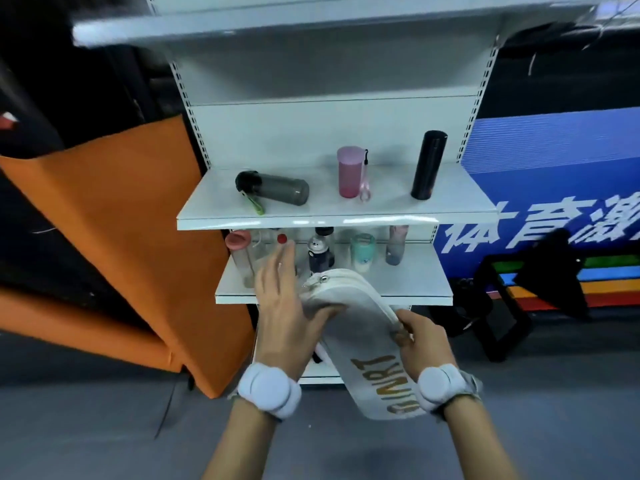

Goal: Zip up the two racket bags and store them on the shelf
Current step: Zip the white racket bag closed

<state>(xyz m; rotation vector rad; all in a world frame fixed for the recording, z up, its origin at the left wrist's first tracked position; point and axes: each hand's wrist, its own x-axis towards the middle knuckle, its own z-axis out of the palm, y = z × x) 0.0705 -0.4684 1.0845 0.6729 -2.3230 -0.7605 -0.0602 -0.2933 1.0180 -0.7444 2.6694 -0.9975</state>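
Note:
A white racket bag (363, 341) with gold lettering is held in front of the white shelf unit (332, 216), its far end with a metal zipper pull near the lower shelf's front edge. My left hand (284, 303) grips the bag's left side, thumb pressed on its top and fingers stretched toward the shelf. On the bag's right edge, my right hand (422, 341) pinches the zipper line. A second bag is not in view.
The middle shelf carries a lying grey bottle (273, 190), a pink bottle (349, 171) and a black flask (427, 164). Several bottles crowd the lower shelf (415, 292). An orange panel (114, 237) stands left, and a black stool (502, 306) right.

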